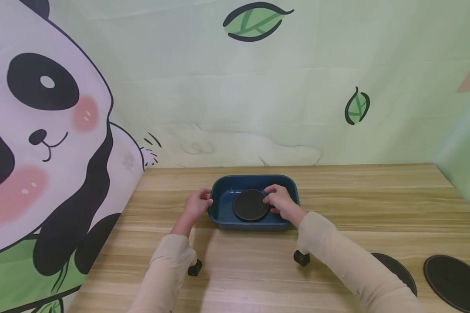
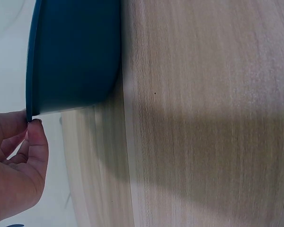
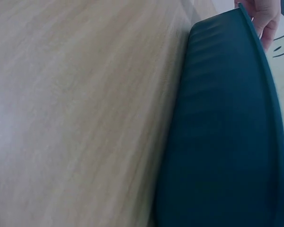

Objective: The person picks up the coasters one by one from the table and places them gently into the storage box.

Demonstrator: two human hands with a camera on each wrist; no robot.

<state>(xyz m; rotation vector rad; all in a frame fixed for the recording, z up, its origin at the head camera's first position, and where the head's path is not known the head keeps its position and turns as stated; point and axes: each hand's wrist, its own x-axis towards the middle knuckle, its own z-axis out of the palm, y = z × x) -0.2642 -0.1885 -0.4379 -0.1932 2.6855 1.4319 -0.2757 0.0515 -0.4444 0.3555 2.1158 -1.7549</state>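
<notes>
A blue rectangular tub [image 1: 254, 226] with raised sides stands on the wooden table. My left hand [image 1: 197, 204] pinches its left rim between thumb and fingertip, as the left wrist view shows at the rim's corner. Inside the tub is a round black disc [image 1: 250, 205], flat like a coaster. My right hand [image 1: 283, 202] reaches over the right side and holds the disc's right edge with curled fingers. In the right wrist view the tub wall [image 3: 222, 123] hides the disc and most of that hand.
Two more black discs lie at the table's lower right, one [image 1: 395, 269] partly behind my right sleeve and another [image 1: 456, 280] farther right. Behind the table [image 1: 376, 195] hangs a pale green cloth [image 1: 172, 87] with leaves and a panda.
</notes>
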